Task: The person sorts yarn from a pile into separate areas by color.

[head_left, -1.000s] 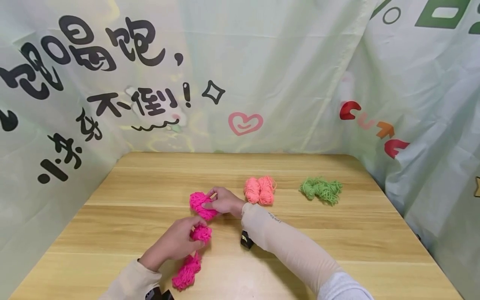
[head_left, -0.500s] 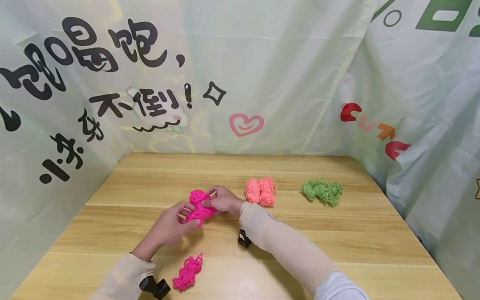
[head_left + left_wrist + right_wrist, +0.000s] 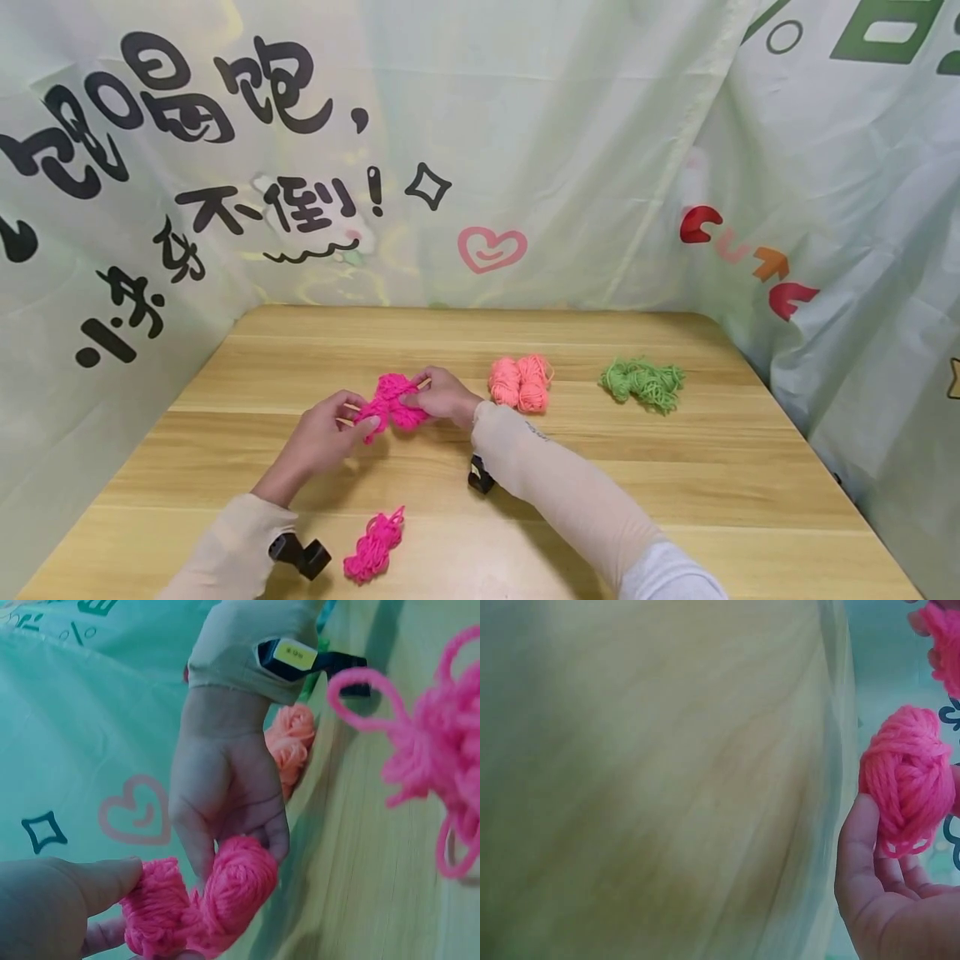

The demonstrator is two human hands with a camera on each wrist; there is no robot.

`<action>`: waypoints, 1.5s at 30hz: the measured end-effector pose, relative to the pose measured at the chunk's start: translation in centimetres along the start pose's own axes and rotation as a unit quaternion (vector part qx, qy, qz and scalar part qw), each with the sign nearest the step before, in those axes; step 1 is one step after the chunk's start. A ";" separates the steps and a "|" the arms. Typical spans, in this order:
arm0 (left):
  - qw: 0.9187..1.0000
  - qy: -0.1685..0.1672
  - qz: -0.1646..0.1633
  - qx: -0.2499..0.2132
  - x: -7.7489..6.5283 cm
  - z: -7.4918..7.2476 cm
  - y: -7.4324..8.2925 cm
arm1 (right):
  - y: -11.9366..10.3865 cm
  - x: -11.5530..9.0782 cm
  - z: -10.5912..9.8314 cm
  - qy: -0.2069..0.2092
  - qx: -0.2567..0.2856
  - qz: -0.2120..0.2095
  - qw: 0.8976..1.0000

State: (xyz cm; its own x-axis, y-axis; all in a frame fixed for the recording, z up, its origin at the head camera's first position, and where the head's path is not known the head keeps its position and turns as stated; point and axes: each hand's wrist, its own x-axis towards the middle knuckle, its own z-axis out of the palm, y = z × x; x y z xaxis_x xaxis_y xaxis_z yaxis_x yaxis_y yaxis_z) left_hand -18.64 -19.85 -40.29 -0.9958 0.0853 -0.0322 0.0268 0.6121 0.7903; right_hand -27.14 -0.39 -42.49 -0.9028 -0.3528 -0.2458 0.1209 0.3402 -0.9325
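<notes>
My left hand pinches a bright pink yarn bundle between thumb and fingers. Beside it, my right hand grips a second pink yarn bundle, thick and rounded. The two bundles touch or nearly touch in the head view; whether any strand links them cannot be made out. Both are held over the left middle of the table, with a shadow below. A third, looser pink yarn skein lies near the front, right of the left wrist, with loops sticking out in the left wrist view.
A coral yarn skein with two lobes lies right of my right hand. Farther right is a green yarn skein. The wooden table meets printed cloth curtains at the back and sides. Black camera mounts sit on both wrists.
My left hand has moved up and left with its pink bundle, from near the loose skein to beside the right hand's bundle. The right hand has shifted only slightly left.
</notes>
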 end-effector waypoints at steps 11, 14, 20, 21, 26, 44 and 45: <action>0.997 0.009 -0.043 -0.057 1.6 -0.5 -1.7 | -0.1 0.5 0.4 0.024 -0.007 0.006 1.000; 0.997 0.009 -0.050 -0.055 2.1 -0.7 -2.1 | -0.2 0.6 0.5 0.037 -0.014 0.008 0.999; 0.996 0.009 -0.065 -0.053 3.2 -0.8 -2.7 | -0.1 1.0 0.7 0.065 -0.025 0.013 0.998; 0.996 0.009 -0.068 -0.051 3.3 -0.8 -2.8 | -0.1 1.1 0.8 0.069 -0.024 0.013 0.997; 0.996 0.013 -0.082 -0.044 4.0 -0.7 -2.9 | -0.1 1.3 0.9 0.088 -0.015 0.018 0.996; 0.992 0.031 -0.112 -0.056 6.0 -0.2 -4.3 | -0.3 1.5 1.7 0.143 -0.018 0.022 0.989; 0.992 0.032 -0.110 -0.051 6.2 -0.2 -4.4 | -0.4 1.5 1.7 0.144 -0.019 0.023 0.989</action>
State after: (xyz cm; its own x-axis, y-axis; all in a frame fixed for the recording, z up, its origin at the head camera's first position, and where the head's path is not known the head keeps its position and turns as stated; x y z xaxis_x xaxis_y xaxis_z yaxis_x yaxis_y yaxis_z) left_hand -24.92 -22.15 -43.81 -0.9801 -0.0933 -0.1752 -0.1979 0.5271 0.8264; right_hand -27.80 -2.56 -42.96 -0.9778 -0.0746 -0.1960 0.1530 0.3852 -0.9101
